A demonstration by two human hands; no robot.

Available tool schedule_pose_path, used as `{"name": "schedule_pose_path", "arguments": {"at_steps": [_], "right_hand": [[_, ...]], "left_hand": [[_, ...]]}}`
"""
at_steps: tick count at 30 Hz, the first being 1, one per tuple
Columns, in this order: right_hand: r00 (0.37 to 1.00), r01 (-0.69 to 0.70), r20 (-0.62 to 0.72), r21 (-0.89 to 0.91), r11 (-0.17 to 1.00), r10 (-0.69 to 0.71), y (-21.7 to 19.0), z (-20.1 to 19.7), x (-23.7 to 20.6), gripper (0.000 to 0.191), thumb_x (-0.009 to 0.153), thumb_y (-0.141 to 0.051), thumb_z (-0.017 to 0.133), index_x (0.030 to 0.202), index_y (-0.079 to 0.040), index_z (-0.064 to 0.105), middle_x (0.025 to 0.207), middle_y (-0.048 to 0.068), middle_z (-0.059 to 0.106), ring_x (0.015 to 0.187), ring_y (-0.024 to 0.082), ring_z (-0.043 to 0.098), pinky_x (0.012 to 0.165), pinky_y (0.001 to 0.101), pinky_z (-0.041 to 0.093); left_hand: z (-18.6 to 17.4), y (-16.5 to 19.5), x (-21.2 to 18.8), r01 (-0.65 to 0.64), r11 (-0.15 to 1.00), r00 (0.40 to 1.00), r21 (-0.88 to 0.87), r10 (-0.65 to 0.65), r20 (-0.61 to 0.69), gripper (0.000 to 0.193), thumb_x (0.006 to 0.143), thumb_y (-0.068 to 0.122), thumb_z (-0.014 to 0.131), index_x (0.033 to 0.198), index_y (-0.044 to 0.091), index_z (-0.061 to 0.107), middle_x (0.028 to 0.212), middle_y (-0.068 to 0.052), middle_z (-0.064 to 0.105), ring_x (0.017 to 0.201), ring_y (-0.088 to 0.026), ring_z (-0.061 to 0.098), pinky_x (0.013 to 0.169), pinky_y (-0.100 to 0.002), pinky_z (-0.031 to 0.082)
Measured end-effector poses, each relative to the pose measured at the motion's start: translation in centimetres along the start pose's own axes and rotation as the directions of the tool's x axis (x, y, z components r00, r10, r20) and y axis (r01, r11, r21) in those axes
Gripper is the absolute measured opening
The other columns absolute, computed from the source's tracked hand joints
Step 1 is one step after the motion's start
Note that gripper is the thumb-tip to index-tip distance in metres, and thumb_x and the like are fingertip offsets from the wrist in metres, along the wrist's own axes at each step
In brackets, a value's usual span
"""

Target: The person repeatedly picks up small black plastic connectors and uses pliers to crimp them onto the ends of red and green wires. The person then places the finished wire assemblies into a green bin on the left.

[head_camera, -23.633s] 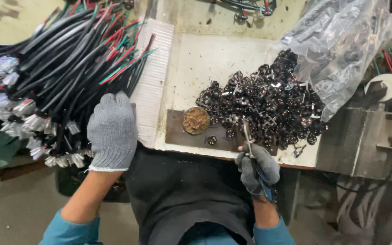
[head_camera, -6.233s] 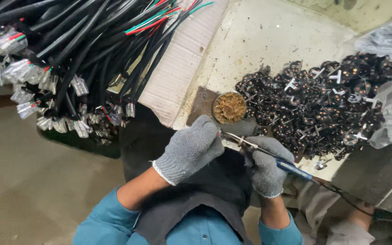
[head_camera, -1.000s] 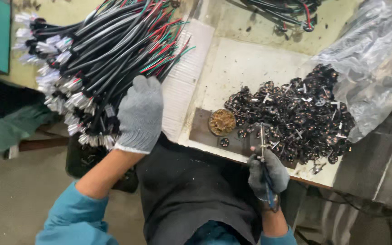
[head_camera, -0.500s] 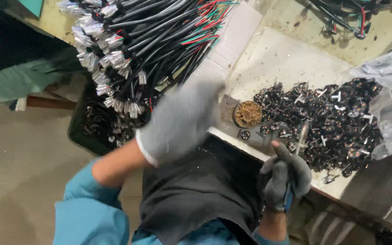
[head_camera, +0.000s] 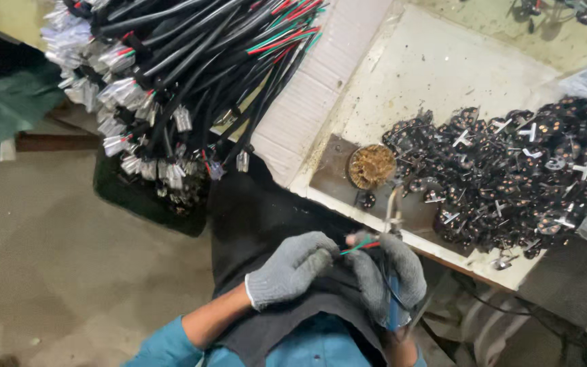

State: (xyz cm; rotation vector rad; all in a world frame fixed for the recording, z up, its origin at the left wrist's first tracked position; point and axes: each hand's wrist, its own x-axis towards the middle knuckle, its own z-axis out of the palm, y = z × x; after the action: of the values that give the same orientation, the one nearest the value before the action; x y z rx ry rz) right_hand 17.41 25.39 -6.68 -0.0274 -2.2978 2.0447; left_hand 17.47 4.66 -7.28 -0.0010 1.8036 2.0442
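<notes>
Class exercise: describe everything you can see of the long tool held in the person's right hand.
The tool looks like a soldering iron: a slim metal shaft with a dull, worn tip, and a blue handle with a dark cord trailing down. The gloved right hand grips the handle. It points up and away from the person, its tip over the bench edge, near the round brass-coloured wad. Red and green wire ends lie beside its shaft.
</notes>
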Motion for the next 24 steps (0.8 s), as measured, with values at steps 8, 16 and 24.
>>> {"name": "schedule_pose_path", "arguments": {"at_steps": [8,16,24], "right_hand": [[0.929,0.079,-0.371,0.240,0.967,0.016,1.0,-2.4,1.4,0.029,0.101,0.001,0.068,0.125,-0.002,0.053,0.106,0.016,0.069,0.088,0.019,0.068,0.076,0.0306,0.057],[0.955,-0.295,0.012,0.097,0.950,0.296,1.0,-1.6,0.5,0.064,0.082,0.005,0.078,0.138,-0.002,0.049,0.114,0.019,0.075,0.102,0.024,0.075,0.090,0.0371,0.062],[0.953,-0.267,-0.146,0.014,0.964,0.266,-0.8,0.1,1.1,0.072,0.078,0.007,0.081,0.139,-0.003,0.045,0.101,0.016,0.073,0.090,0.020,0.071,0.081,0.0329,0.059]], "left_hand": [[1.5,3.6,3.2,-0.028,0.997,0.997,0.075,0.033,-0.064,0.010,0.098,0.012,0.067,0.098,0.001,0.068,0.086,-0.010,0.067,0.078,-0.016,0.065,0.072,-0.031,0.055],[1.8,1.0,2.7,0.207,0.955,0.972,-0.210,-0.178,0.151,0.018,0.105,0.017,0.060,0.098,0.002,0.066,0.081,0.000,0.060,0.074,-0.007,0.052,0.066,-0.025,0.046],[1.2,1.2,2.6,-0.096,0.911,0.979,-0.401,0.160,0.129,0.027,0.107,0.020,0.053,0.089,0.003,0.065,0.079,0.001,0.060,0.068,-0.007,0.054,0.062,-0.025,0.043]]}}
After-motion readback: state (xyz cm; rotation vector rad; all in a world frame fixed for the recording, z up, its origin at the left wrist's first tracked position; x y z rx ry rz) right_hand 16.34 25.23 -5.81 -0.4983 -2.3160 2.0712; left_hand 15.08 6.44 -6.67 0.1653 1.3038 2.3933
